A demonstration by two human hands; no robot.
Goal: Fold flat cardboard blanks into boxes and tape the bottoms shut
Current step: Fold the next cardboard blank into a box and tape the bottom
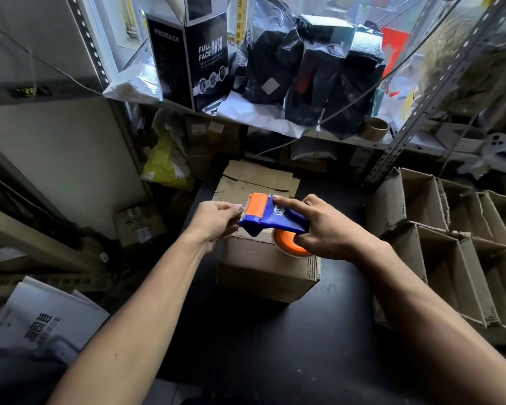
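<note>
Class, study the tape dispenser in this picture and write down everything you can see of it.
The tape dispenser is blue plastic with an orange front roller guard, a serrated blade edge and an orange tape hub. It is held above a closed cardboard box. The right hand grips its body; the left hand pinches at the blade end.

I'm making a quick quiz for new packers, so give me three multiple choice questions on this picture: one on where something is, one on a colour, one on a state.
1. Where is the tape dispenser?
A. On the shelf
B. Above the cardboard box
C. On the floor

2. What colours is the dispenser?
A. Blue and orange
B. Green and white
C. All black

3. What is the right hand doing?
A. Hanging idle
B. Pressing flat on the table
C. Gripping the dispenser

Answers:
1 B, it is held over the cardboard box on the dark table.
2 A, blue body with orange parts.
3 C, its fingers wrap the body, while the left hand pinches at the front end.
</note>
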